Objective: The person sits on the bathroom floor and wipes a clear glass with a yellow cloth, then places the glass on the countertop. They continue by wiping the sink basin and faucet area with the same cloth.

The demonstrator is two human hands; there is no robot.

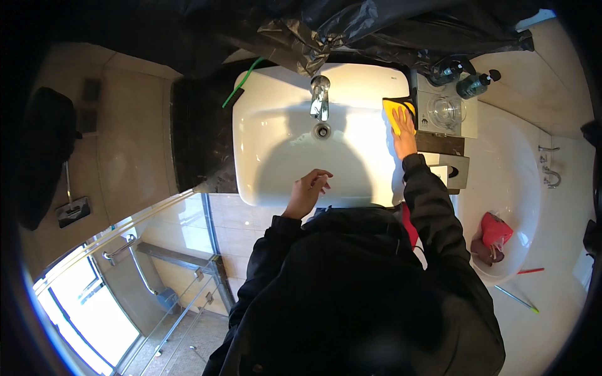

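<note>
A white ceramic washbasin (324, 164) lies before me, with a chrome faucet (320, 96) at its back and a metal drain (322, 131) in the bowl. My right hand (403, 134) presses a folded yellow cloth (395, 113) with dark edging against the basin's right rim, its fingers spread over the cloth. Over the basin's front part hovers my left hand (308, 190), holding nothing, its fingers loosely bent and partly apart. My shadow falls across the bowl.
A green-handled brush (240, 87) rests at the basin's back left corner. To the right stand a glass bowl (444, 112) and pump bottles (472, 86). A white bathtub (508, 141) holds a red bag (496, 229). Black plastic sheeting (357, 28) hangs behind the faucet.
</note>
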